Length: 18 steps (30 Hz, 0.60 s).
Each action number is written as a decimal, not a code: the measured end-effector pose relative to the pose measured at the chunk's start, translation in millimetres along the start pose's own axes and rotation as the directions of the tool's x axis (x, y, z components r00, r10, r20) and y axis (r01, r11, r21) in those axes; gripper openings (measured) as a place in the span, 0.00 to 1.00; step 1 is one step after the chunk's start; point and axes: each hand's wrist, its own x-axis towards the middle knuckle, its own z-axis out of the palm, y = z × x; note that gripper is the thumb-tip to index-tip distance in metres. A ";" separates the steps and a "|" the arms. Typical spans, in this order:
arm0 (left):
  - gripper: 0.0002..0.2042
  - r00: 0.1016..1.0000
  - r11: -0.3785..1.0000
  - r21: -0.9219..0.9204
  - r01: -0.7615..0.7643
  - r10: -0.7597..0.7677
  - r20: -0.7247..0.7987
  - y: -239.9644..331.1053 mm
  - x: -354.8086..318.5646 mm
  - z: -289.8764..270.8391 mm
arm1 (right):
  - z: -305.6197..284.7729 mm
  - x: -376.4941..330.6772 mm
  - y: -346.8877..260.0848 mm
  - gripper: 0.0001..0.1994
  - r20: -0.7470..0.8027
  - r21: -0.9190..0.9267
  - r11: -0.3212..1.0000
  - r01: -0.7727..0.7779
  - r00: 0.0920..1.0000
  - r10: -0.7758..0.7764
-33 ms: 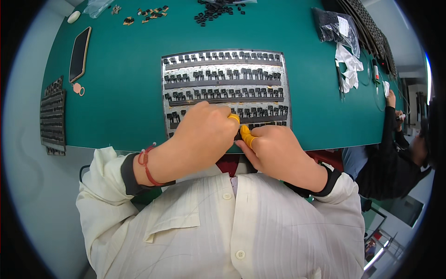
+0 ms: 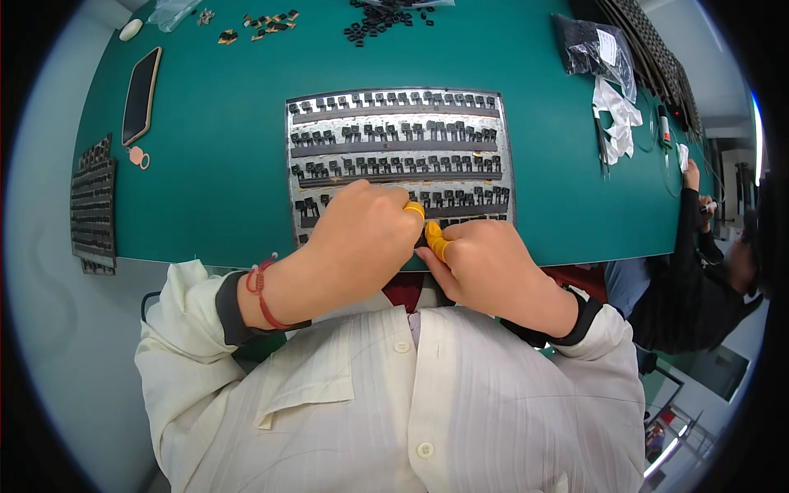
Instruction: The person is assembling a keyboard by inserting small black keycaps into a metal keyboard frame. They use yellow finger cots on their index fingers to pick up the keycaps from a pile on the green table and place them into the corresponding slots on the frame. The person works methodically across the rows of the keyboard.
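Note:
A metal tray (image 2: pixel 506 148) lies at the table's near edge, bearing rows of small black square-headed parts (image 2: pixel 374 133) along dark strips. Over its near rows my left hand (image 2: pixel 357 234) is closed, with a yellow finger cot on one finger and its fingertips mostly hidden. Close beside it, my right hand (image 2: pixel 493 263) is closed too, thumb and yellow-covered finger pinched together. Between the two hands shows a small black piece (image 2: pixel 422 239) at the right fingertips; its exact shape is hidden. Both hands cover part of the tray's near rows.
On the green table (image 2: pixel 205 148) lie a phone (image 2: pixel 141 97), loose black parts (image 2: pixel 366 29), a bag of black parts (image 2: pixel 588 49), crumpled white paper (image 2: pixel 618 119) and tweezers (image 2: pixel 601 135). Another filled tray (image 2: pixel 94 205) is at left, stacked dark trays (image 2: pixel 657 57) at right. A co-worker (image 2: pixel 690 287) sits at right.

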 end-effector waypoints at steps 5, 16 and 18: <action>0.07 0.996 0.991 0.119 -0.069 0.075 -0.054 3.6 -6.8 8.3 | -29.1 15.8 2.9 0.16 0.195 0.100 0.994 -0.051 0.980 0.030; 0.08 0.963 0.983 0.079 -0.164 0.142 0.228 21.1 -7.1 -6.8 | -53.8 188.9 94.6 0.14 -0.221 0.164 0.986 -0.011 0.974 0.048; 0.06 0.954 0.986 0.038 -0.164 0.149 0.259 20.4 -4.1 -11.4 | -48.0 210.8 91.3 0.15 -0.231 0.166 0.985 -0.055 0.969 0.093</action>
